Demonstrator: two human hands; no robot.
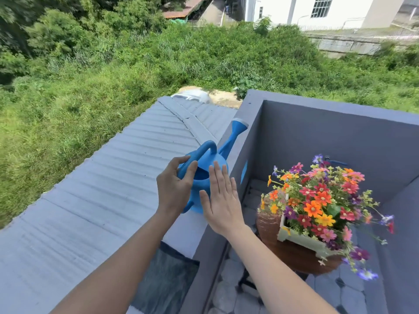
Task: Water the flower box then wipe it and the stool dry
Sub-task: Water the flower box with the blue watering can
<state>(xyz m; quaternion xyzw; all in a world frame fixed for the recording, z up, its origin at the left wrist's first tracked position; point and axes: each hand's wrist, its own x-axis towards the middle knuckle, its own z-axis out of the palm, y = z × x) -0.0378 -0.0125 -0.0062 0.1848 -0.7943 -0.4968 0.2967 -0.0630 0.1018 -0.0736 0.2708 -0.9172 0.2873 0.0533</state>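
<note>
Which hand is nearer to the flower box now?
Right. The right hand is flat against the blue watering can, on the side facing the flower box; the left hand is on the can's far side.

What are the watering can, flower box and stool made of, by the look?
Watering can: likely moulded plastic, uniform matte blue with rounded seamless forms. Flower box: looks like pale painted wood, flat boards meeting at square corners. Stool: round top appears to be dark brown wood with a slight sheen and faint grain; its side looks ribbed or woven, unclear which.
</note>
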